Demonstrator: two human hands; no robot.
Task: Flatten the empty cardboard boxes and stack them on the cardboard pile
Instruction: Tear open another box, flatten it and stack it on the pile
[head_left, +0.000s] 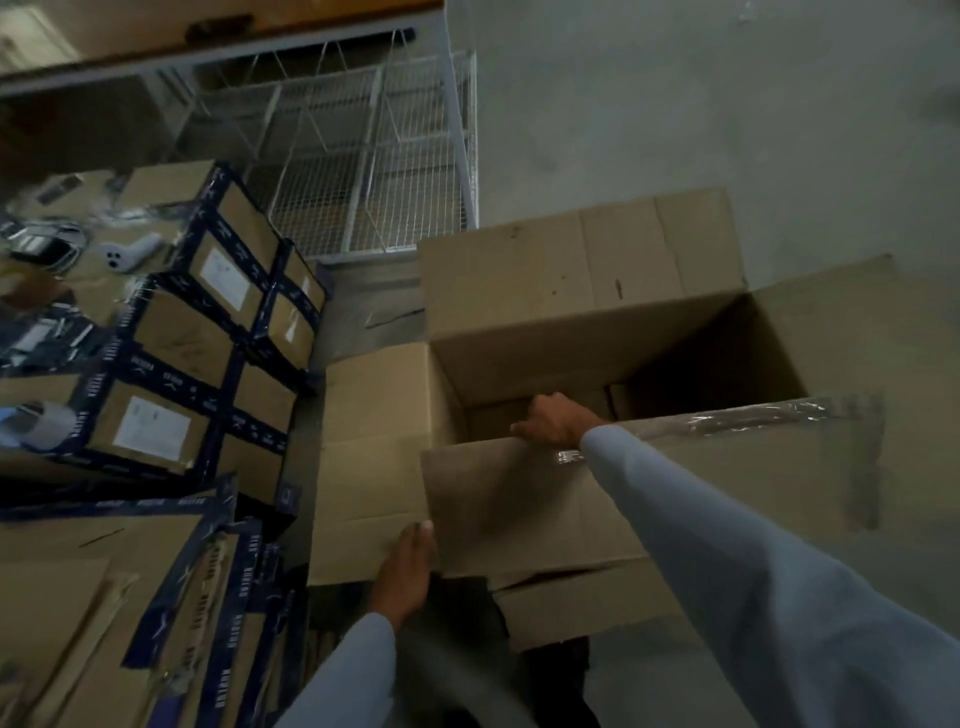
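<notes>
A large open cardboard box (597, 343) stands in front of me, its top flaps spread outward and its inside dark and empty. My right hand (553, 421) reaches over the near flap and grips the box's near top edge, fingers curled inside. My left hand (408, 566) grips the lower left corner of the near flap (519, 499), thumb on top. Clear tape (748, 418) runs along the near flap's edge. The left flap (374, 462) lies spread outward beside the box.
Stacks of sealed cartons with blue tape (197, 338) fill the left side. A white controller (130, 254) lies on top of them. A white wire cage (374, 171) stands behind. Grey concrete floor (727, 104) spreads to the right.
</notes>
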